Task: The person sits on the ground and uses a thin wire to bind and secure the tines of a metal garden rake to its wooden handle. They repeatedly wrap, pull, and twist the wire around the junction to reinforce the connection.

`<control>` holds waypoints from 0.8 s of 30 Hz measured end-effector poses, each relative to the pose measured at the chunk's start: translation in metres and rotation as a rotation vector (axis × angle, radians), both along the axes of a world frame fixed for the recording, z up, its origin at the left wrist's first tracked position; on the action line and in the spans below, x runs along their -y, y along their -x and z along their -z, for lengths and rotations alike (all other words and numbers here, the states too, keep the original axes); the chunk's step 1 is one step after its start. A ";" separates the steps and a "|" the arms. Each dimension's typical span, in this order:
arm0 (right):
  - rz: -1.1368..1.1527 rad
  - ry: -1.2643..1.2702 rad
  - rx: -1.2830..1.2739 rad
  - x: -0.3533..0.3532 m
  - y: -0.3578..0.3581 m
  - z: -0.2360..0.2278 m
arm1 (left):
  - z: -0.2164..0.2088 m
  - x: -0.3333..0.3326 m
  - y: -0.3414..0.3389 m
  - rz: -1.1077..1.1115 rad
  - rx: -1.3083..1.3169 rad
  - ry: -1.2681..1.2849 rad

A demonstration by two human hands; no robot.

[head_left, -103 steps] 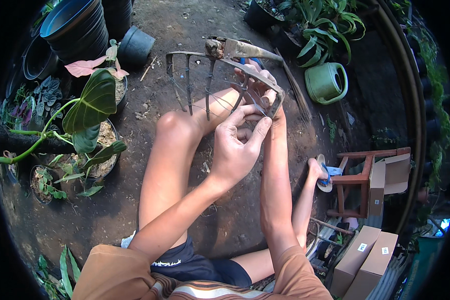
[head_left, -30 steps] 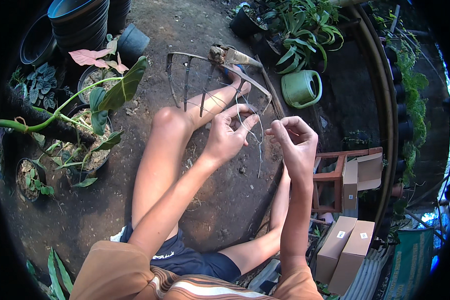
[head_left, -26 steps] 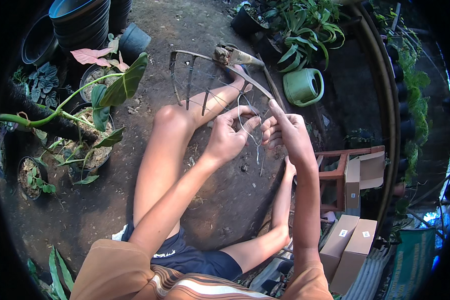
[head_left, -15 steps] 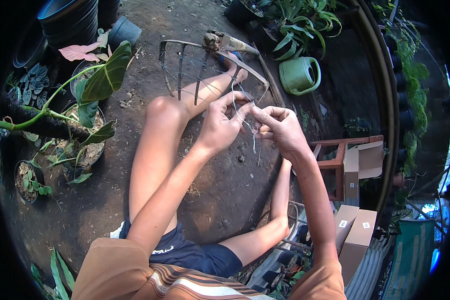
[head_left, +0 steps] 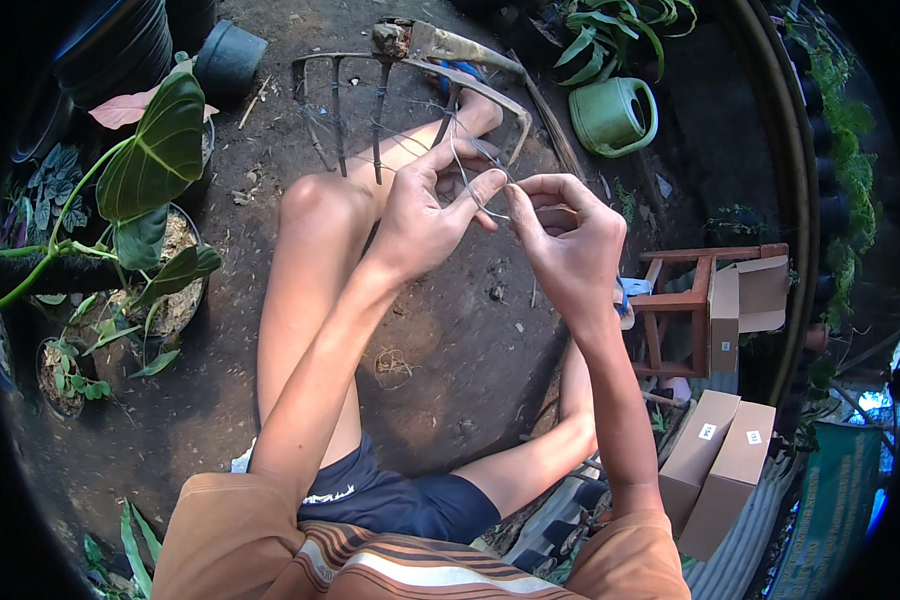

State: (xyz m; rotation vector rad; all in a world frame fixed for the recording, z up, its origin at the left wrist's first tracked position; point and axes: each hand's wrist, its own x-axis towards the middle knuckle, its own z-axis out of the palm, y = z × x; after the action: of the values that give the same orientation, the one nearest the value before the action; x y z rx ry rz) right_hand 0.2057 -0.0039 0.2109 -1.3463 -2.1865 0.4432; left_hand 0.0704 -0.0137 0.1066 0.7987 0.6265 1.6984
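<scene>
A thin pale wire (head_left: 454, 148) runs in a loop between my two hands. My left hand (head_left: 428, 212) pinches it between thumb and fingers. Facing it, my right hand (head_left: 572, 232) grips the wire with thumb against forefinger, the other fingers curled. Just beyond my hands lies a metal garden fork head (head_left: 379, 110) with several long tines and a short, rough wooden piece (head_left: 460, 42) at its top. Wire strands cross between the tines. Its right side reaches close to my left fingertips, over my lower leg (head_left: 425, 150).
Potted plants (head_left: 155, 150) and stacked black pots (head_left: 110, 55) stand at left. A green watering can (head_left: 613, 117) is at far right. A reddish wooden stool (head_left: 685, 300) and cardboard boxes (head_left: 715, 460) sit at right. Bare soil (head_left: 440, 350) lies between my legs.
My hands still hold the wire, but its end no longer hangs below them. A wider loop now shows at my left fingers. The whole view has shifted slightly.
</scene>
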 end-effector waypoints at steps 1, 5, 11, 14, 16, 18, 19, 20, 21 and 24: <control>-0.025 -0.109 0.030 0.000 0.000 0.004 | 0.000 -0.001 -0.001 -0.020 0.000 -0.015; -0.060 -0.249 0.045 0.003 0.002 0.005 | 0.000 0.001 -0.007 -0.073 -0.053 0.010; 0.108 0.518 -0.483 0.012 -0.007 -0.016 | 0.003 0.006 -0.024 -0.214 -0.137 0.029; 0.180 0.757 -0.714 0.016 -0.007 0.000 | 0.003 0.006 -0.027 -0.281 -0.204 -0.022; 0.179 0.881 -0.897 0.018 -0.008 0.015 | 0.003 0.006 -0.025 -0.204 -0.123 -0.035; 0.170 0.943 -1.012 0.017 -0.012 0.025 | 0.005 0.007 -0.018 -0.127 -0.069 -0.056; 0.167 0.951 -1.041 0.017 -0.013 0.029 | 0.006 0.008 -0.016 -0.089 -0.054 -0.038; 0.193 0.940 -1.062 0.018 -0.013 0.032 | 0.007 0.009 -0.013 -0.048 -0.021 -0.023; 0.189 0.928 -1.072 0.018 -0.014 0.034 | 0.008 0.009 -0.011 -0.013 0.013 -0.014; 0.256 0.858 -1.057 0.017 -0.013 0.040 | 0.009 0.007 -0.010 -0.056 -0.108 -0.067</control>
State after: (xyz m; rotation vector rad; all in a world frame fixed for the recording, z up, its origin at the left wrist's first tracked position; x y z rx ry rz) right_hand 0.2189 -0.0209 0.1707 -1.2620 -0.9274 1.6489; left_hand 0.0809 -0.0209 0.0978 0.9336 0.6738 1.7433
